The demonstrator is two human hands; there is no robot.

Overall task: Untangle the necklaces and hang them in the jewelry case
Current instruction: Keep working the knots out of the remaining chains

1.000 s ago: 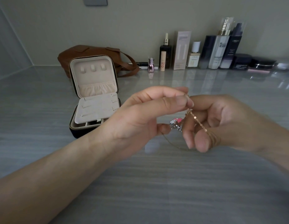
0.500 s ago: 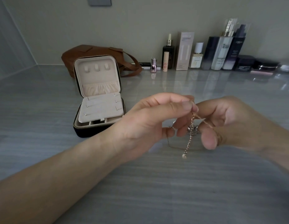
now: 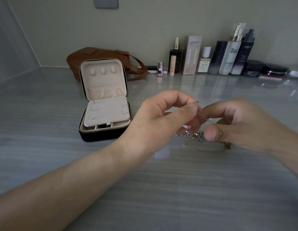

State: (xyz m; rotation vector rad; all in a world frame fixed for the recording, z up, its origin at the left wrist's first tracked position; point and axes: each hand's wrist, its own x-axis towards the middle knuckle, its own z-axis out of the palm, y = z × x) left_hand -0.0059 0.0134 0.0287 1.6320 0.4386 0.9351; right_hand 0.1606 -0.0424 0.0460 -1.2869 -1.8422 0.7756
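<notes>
- Both bare forearms reach in from the near edge of the grey tabletop [image 3: 178,197], and the hands meet above its middle.
- The left hand [image 3: 161,124] pinches a thin gold chain [image 3: 206,118] between thumb and forefinger, with the other fingers curled underneath.
- The right hand [image 3: 241,122] is curled too, and its thumb and fingers grip the same tangle from the other side.
- The necklaces [image 3: 197,135] are held in the air between the two hands, off the tabletop.
- The gold chain slants from the left hand's pinch down and rightwards to the right thumb. A bunched silver chain [image 3: 186,133] hangs below it, running roughly left to right.
- The jewelry case [image 3: 104,104] stands open further back and to the left, well apart from the hands. Its lid is upright and its beige inside faces the person.
- A brown bag [image 3: 94,55] lies just behind the case.
- Bottles and boxes [image 3: 226,57] line the far edge, against the wall.
</notes>
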